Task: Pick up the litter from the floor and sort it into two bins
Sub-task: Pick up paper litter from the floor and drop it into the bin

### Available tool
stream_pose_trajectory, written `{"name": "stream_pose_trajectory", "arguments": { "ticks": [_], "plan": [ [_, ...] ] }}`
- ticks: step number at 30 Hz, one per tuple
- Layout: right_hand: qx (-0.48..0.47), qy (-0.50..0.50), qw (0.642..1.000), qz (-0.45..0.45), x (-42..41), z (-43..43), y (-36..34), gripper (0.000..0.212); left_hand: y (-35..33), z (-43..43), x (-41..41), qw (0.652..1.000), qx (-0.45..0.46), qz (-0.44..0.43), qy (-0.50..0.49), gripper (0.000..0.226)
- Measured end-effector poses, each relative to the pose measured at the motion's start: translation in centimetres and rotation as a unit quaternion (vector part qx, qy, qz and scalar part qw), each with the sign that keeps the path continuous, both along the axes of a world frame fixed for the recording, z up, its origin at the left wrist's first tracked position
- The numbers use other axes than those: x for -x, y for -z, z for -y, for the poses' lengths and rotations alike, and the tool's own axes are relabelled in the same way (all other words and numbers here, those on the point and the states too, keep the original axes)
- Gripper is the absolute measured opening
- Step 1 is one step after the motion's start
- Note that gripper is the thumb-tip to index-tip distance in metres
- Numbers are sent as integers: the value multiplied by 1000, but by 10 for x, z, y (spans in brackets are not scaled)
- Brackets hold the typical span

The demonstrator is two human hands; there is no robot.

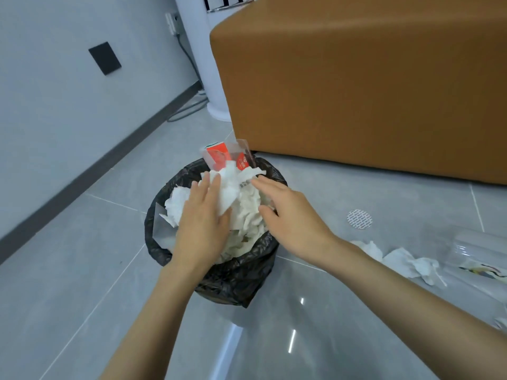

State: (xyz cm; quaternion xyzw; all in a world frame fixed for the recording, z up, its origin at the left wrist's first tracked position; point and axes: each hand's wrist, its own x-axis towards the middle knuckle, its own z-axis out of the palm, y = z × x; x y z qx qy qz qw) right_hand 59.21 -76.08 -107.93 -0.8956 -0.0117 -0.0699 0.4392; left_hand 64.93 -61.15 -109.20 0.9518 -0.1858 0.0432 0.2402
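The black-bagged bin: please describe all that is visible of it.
The bin is round, lined with a wrinkled, glossy black bag. It stands upright on the grey tiled floor. Crumpled white paper and a red packet overfill it; the left hand and the right hand rest on the paper.

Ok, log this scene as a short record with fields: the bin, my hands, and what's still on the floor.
bin: round bin with black plastic liner, heaped above its rim with crumpled white tissue paper
sticking up: red and clear plastic wrapper, at the bin's far side
hands: left hand and right hand, both flat on the paper, fingers straight
still on floor: loose white tissues and clear plastic packaging, right of the bin
second bin: not in view
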Motion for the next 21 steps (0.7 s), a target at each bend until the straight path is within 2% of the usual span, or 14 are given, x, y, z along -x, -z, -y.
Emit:
{"name": "stream_pose_trajectory", "arguments": {
  "ticks": [5,8,11,14,17,19,21],
  "plan": [
    [26,68,997,39,6,6,15,42,22,2,-5,977,-189,-87,53,46],
    [33,78,996,28,10,10,22,40,28,4,-9,956,-251,-139,64,52],
    [24,74,997,30,14,13,25,39,26,9,-10,949,-273,-143,67,54],
    [0,84,996,42,17,17,27,39,18,16,-4,972,-198,-121,26,46],
    [-21,104,993,50,21,25,29,40,4,27,9,995,-54,-75,-24,41],
    [-38,122,991,48,24,32,30,40,-7,37,19,994,52,-84,-44,62],
    [-59,140,987,43,28,39,32,39,-17,44,24,994,98,-45,-31,81]
  ]
}}
